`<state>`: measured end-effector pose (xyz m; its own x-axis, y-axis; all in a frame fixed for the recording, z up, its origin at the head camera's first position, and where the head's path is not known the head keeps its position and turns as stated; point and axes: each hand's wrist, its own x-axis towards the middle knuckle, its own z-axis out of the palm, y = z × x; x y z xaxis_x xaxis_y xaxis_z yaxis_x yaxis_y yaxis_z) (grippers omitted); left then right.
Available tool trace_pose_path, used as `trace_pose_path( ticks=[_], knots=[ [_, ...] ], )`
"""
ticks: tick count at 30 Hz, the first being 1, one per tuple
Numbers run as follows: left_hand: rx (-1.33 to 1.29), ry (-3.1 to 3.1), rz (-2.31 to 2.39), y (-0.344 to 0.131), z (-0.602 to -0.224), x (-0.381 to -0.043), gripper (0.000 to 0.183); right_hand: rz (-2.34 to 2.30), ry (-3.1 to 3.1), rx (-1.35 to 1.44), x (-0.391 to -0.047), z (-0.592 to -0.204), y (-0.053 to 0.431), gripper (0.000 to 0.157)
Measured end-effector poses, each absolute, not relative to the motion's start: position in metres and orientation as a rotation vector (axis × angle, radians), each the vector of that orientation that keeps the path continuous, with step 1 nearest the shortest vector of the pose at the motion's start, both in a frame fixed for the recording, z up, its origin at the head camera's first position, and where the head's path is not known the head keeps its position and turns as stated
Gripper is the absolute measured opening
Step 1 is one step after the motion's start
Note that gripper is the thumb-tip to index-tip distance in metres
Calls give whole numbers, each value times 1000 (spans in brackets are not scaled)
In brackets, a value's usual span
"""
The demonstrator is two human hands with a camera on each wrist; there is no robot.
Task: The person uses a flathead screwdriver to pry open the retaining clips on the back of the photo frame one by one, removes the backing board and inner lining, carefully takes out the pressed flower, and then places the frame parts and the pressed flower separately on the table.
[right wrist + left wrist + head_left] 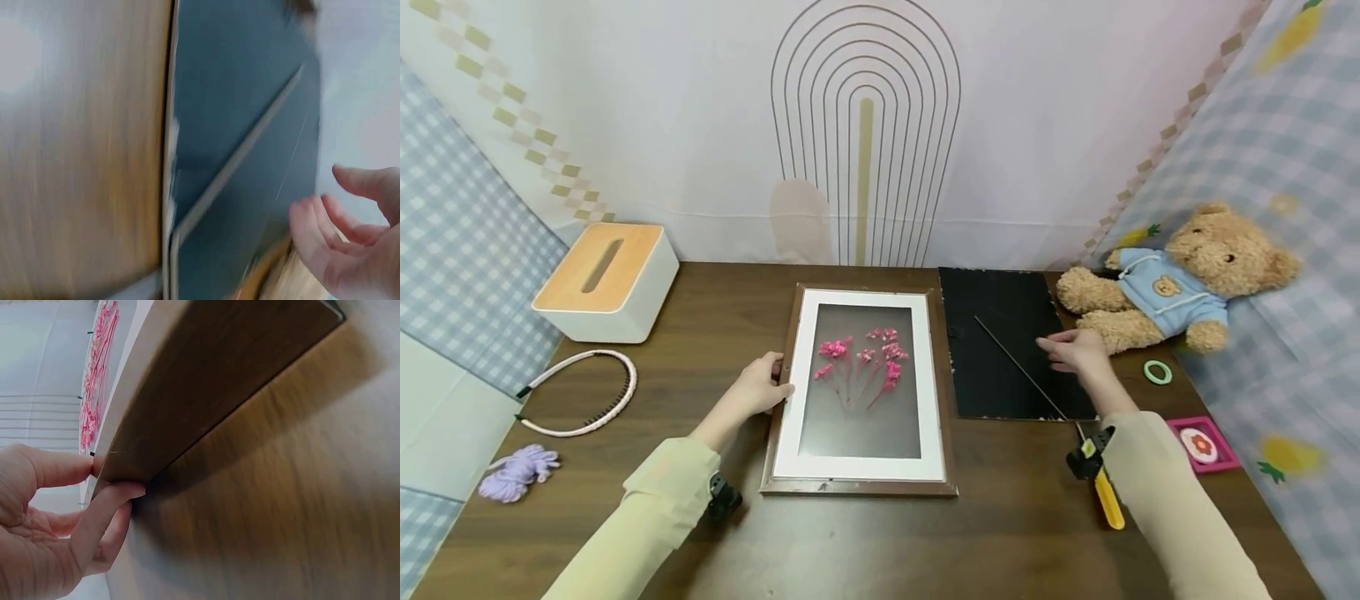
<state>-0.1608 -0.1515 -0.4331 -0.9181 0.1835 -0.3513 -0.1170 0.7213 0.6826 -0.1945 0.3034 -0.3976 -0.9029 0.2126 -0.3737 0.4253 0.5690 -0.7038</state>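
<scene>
A brown picture frame with a white mat and pressed pink flowers lies on the table, face up. My left hand grips its left edge; in the left wrist view the thumb and fingers hold the wooden side. To the right of the frame is a black backing board. A thin grey rod slants across it. Above the board's right part is my right hand, its fingers loosely extended and holding nothing. A yellow-handled tool lies under the right wrist, partly hidden by the wrist camera.
A teddy bear leans at the right, near a green ring and a pink square tray. At the left are a tissue box, a white headband and a purple yarn bundle. Cloth hangs behind the table.
</scene>
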Motion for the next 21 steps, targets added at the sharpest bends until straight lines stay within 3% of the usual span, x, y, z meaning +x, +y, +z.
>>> trace_pose_path(
  ticks=[6,11,18,21],
  knots=[
    [42,2592,1009,-142,-434,-168,60,-1431,2346,223,-185,-401,215,39],
    [-7,2560,1055,-138,-435,-173,61,-1196,2469,113,-177,-412,147,29],
    [-34,2525,1095,-136,-438,-172,60,-861,2785,-10,-175,-424,99,39],
    [-38,2542,1088,-137,-438,-171,60,-797,2795,-25,-177,-422,91,37]
  ],
)
